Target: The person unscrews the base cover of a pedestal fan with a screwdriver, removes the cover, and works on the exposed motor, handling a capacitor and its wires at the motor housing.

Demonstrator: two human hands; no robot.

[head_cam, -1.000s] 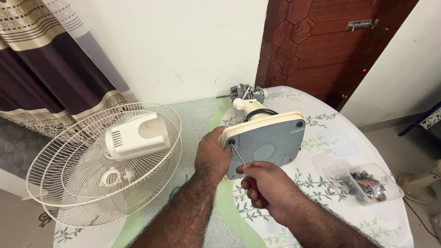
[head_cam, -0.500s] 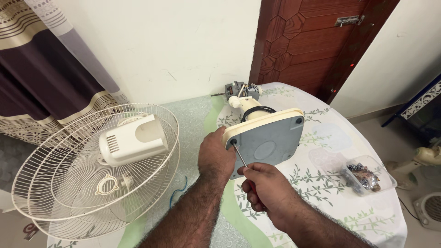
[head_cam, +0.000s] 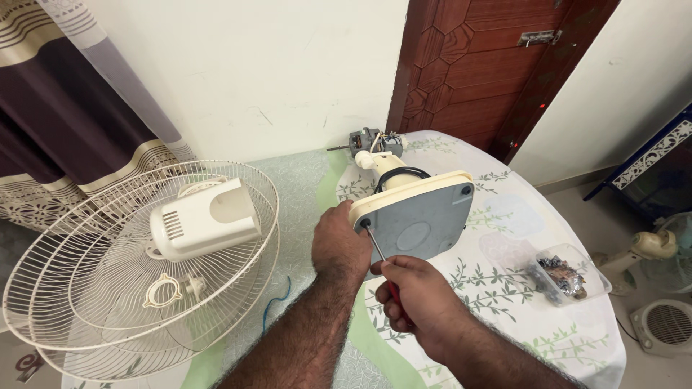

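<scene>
At the far left a striped curtain point(head_cam: 50, 108) hangs against the wall. Below it, two cream wire fan guards point(head_cam: 94, 302) lie stacked on the table's left side, and a cream plastic motor cover point(head_cam: 205, 220) rests inside them, with a small ring-shaped nut point(head_cam: 164, 290) lying on the wires just in front of it. A thin blue cord point(head_cam: 277, 302) shows on the table beside the guards.

Near the middle, the left hand point(head_cam: 339, 245) has its fingers closed around the left edge of the fan base point(head_cam: 418, 223), which is tipped up on its side so that its grey underside faces the camera. The base stands about the middle of the table, and its neck leads back to the bare motor point(head_cam: 371, 142) lying at the far edge.

Just below the base, the right hand point(head_cam: 414, 299) grips the red handle of a screwdriver point(head_cam: 376, 248); the metal shaft slants up and its tip sits on the screw in the base's lower left corner.

Further right, on the floral tablecloth point(head_cam: 519, 216), a clear plastic box point(head_cam: 566, 277) holds small metal parts. A brown wooden door point(head_cam: 490, 65) stands behind, and a small white heater point(head_cam: 667, 324) sits on the floor at the far right.
</scene>
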